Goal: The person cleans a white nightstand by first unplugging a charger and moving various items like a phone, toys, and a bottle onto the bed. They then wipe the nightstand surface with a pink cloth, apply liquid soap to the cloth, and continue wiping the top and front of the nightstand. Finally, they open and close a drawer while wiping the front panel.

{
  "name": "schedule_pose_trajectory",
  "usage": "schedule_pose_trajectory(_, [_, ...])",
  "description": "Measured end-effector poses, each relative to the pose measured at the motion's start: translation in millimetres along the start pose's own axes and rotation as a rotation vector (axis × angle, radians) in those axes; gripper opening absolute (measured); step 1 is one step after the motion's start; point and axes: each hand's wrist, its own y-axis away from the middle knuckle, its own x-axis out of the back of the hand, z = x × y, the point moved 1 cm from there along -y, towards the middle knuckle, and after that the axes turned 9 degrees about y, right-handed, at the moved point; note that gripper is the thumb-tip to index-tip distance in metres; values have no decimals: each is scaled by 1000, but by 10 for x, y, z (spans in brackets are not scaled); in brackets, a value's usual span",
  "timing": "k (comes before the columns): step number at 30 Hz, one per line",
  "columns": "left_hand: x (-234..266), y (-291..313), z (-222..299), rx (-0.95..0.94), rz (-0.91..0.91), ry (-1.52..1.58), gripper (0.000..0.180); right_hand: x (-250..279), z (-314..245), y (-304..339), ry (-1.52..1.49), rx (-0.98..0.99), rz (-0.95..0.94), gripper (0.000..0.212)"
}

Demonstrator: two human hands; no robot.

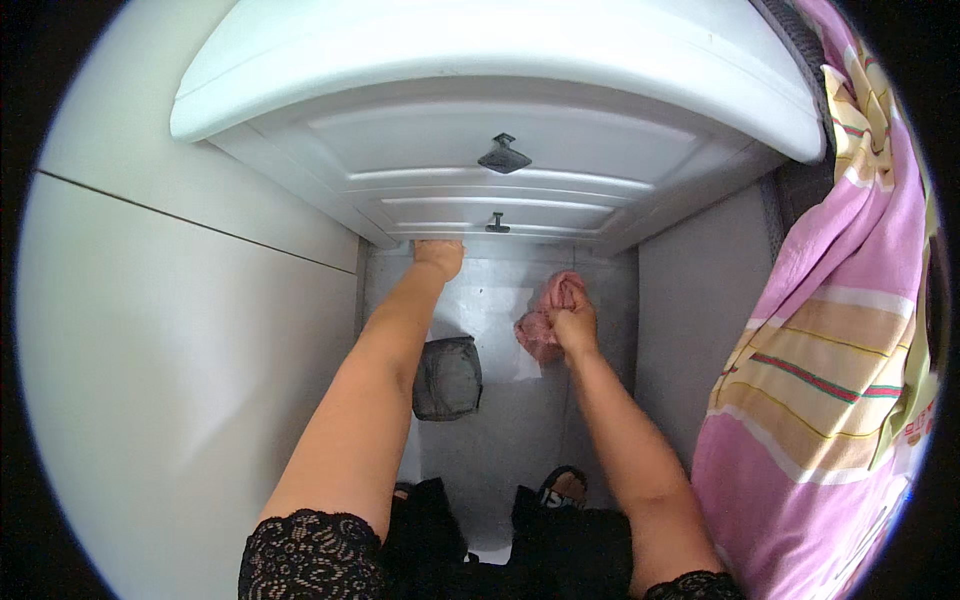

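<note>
A crumpled pink cloth [541, 335] is bunched in my right hand [577, 322], low over the grey floor. The fingers are closed round it, and part of the cloth hangs out to the left. My left hand [440, 256] reaches forward to the lower edge of the white drawer cabinet [420, 130]. Its fingers are mostly hidden at that edge, so their grip does not show. Beside my left forearm, a dark grey boxy fabric item [448, 379] rests on the floor.
Two dark drawer knobs, an upper one [504, 154] and a lower one [497, 223], stick out from the cabinet front. A pale panel [150, 340] stands on the left. Pink and beige striped bedding [800, 380] hangs down on the right. My sandalled foot [566, 487] is near the bottom.
</note>
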Motion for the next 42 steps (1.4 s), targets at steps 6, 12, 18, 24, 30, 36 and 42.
schedule_pose_trajectory(6, [64,484,-157,-230,186,-71,41,-18,-136,60,52,98,155,50])
schedule_pose_trajectory(12, [-87,671,-441,-149,104,221,57,-83,-622,183,-309,101,102,50])
schedule_pose_trajectory(18, [483,1100,-239,66,-389,1397,39,40,-1087,479,-403,53,91,55])
schedule_pose_trajectory(24, [1294,1670,303,76,-237,1737,40,45,-1675,989,223,1070,456,47])
schedule_pose_trajectory(30, [2093,2085,601,-290,133,1347,38,256,-1859,967,330,832,410,43])
schedule_pose_trajectory(36, [2374,2341,820,-315,226,1530,36,119,-2490,1576,349,1152,456,47])
schedule_pose_trajectory(42, [2585,2520,1010,-126,-101,2204,33,247,-2539,1612,170,1393,507,42])
